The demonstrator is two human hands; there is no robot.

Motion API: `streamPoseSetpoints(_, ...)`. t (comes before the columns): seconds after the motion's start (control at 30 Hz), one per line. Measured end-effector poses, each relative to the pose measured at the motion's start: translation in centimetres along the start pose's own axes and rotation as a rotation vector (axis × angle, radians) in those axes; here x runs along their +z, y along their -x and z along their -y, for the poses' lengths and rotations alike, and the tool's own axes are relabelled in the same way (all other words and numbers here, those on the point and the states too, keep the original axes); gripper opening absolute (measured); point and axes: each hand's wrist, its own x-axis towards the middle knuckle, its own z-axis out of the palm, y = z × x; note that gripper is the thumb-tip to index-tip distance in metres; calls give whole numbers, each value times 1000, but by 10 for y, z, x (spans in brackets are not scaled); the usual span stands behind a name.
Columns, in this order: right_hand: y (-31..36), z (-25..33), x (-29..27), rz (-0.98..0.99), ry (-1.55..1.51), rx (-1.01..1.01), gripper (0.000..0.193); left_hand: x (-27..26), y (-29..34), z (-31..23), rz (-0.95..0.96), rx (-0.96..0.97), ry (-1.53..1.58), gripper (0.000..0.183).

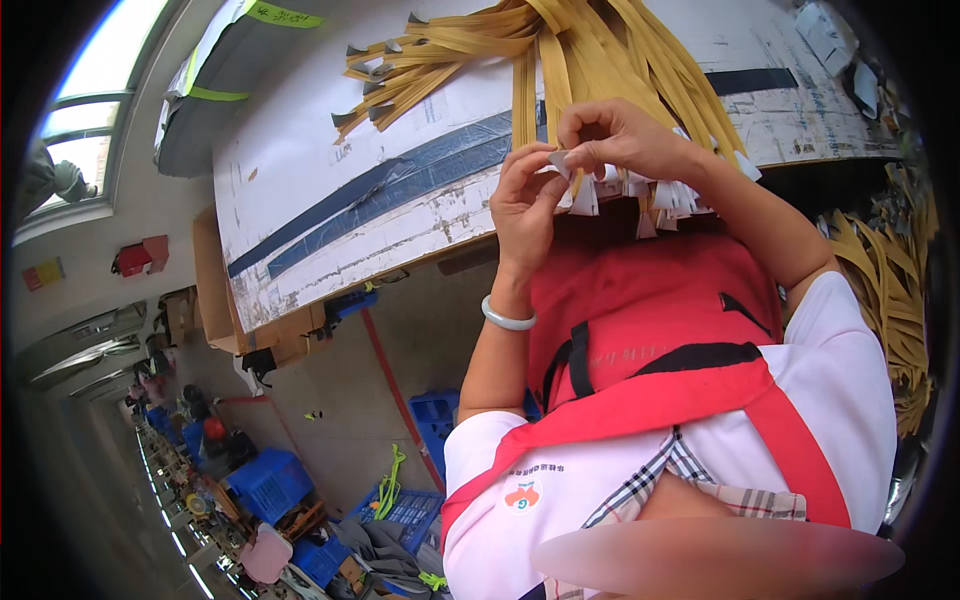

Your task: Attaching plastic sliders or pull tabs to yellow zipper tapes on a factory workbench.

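A thick bundle of long mustard-yellow strips (590,60), which look like zipper tapes, lies over the worktable and hangs toward its near edge. My left hand (525,205), with a pale bangle on its wrist, pinches a small whitish tab (560,162). From the right, my right hand (625,140) closes thumb and finger at the same tab, in front of the strips. Whether the tab joins a strip is hidden by the fingers. Several white tabs (675,198) hang from strip ends just below my right hand. Grey-tipped strips (385,70) fan out to the left.
The worn white table (330,150) carries dark blue tape along its near side. More yellow strips (885,290) hang at the right. A grey stack (215,100) with bright green bands stands at the far left. Blue crates (270,485) sit on the floor at lower left.
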Motion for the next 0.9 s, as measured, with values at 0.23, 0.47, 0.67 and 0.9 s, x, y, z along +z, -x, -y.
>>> streamPoseSetpoints(0.23,2,0,-7,4,-69,-2,18,-4,-11,-2,114,81,-4,20)
streamPoseSetpoints(0.47,-2,9,-24,279,60,66,16,-8,-21,-11,235,65,-43,14)
streamPoseSetpoints(0.67,2,19,-4,0,161,-22,19,-2,-27,-22,61,-44,-85,9)
streamPoseSetpoints(0.9,-12,-23,9,-429,847,-517,11,18,-21,-7,-142,348,-605,9)
